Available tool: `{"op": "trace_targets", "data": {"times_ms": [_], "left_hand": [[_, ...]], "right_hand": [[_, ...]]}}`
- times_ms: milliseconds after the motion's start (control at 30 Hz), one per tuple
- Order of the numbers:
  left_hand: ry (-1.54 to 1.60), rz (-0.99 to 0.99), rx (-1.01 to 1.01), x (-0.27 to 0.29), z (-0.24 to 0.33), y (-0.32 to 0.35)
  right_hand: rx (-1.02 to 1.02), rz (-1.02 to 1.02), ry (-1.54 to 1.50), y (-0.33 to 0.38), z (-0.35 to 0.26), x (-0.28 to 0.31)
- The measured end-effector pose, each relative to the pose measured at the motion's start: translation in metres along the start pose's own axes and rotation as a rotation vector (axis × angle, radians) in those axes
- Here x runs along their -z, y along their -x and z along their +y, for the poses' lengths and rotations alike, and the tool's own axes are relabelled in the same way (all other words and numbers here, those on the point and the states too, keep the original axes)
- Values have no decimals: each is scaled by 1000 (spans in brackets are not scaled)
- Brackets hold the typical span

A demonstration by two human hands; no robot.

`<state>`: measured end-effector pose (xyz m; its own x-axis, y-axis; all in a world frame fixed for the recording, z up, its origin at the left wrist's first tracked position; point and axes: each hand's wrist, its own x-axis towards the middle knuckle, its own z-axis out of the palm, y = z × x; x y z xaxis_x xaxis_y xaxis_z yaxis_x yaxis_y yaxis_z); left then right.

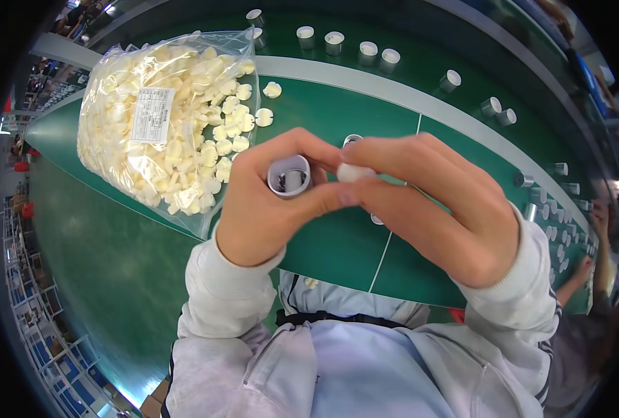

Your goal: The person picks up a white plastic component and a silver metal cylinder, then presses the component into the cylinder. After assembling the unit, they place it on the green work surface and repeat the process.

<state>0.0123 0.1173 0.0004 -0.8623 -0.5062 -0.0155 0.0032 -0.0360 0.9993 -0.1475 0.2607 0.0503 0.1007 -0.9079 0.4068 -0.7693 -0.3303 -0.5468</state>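
My left hand is closed around a white cup-shaped housing, its open end facing up. Inside it sit a grey cylindrical part and some dark bits I cannot make out. My right hand pinches a small white rounded piece between thumb and fingers, just right of the housing. The tips of my left thumb and forefinger touch or nearly touch that piece. Behind my right fingers, a small round part shows in part on the green table; another pale edge peeks out below them.
A large clear bag full of cream-coloured round pieces lies at the left, several spilling from its mouth. Silver cylinders with white tops stand along a green belt beyond a grey rail. At the right, another person's hand is near more cylinders.
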Motion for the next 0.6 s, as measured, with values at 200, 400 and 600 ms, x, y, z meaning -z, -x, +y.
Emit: {"op": "trace_targets", "data": {"times_ms": [200,400,600], "left_hand": [[64,-227,36,-23,11,-8],[-6,-260,-264,-55,-4,-16],[51,-239,-296,-76,0,-14]], "right_hand": [[-184,-60,96,24,-19,33],[-47,270,-71,40,-3,28],[13,387,-58,53,4,9]]}}
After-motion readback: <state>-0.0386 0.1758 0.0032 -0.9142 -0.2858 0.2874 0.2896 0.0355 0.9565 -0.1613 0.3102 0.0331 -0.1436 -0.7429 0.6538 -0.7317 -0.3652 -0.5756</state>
